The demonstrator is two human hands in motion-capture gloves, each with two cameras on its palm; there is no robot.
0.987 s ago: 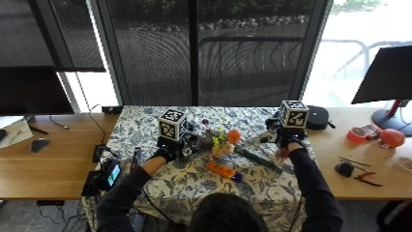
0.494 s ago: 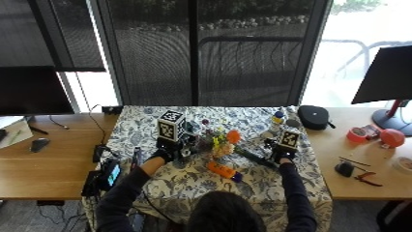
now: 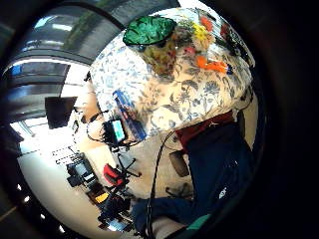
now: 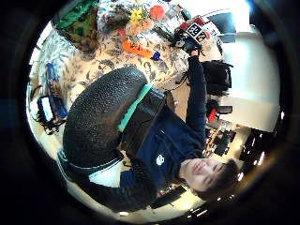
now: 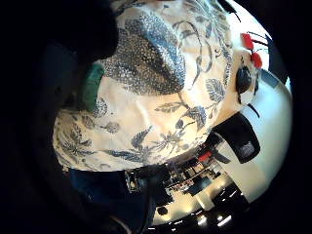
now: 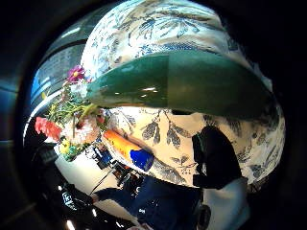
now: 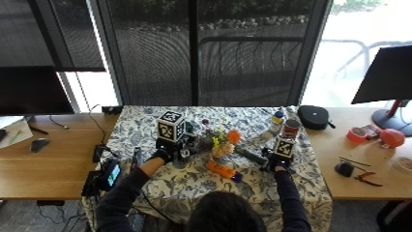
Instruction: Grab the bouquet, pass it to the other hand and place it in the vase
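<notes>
Right hand point(image 7: 279, 162) is down on the floral cloth point(image 7: 257, 186) at the stem end of the bouquet point(image 7: 222, 145). Its thumb-side palm view shows what the outside view cannot — the dark green wrap point(image 6: 182, 86) of the bouquet lies right across the palm, with the flower heads point(image 6: 72, 120) beyond it. Whether the fingers are curled round the wrap cannot be told from any view.

Left hand point(image 7: 164, 154) rests on the cloth just left of the flowers; its fingers are not readable either.

The bouquet lies flat on the table, flowers toward the left hand, stems toward the right. An orange tube point(image 7: 222, 170) with a blue cap lies just in front of it.

A green patterned vessel point(image 3: 149, 31), seen only from the left palm, stands on the cloth beside the flowers — contents not discernible. In the outside view it is hidden behind the left hand.
</notes>
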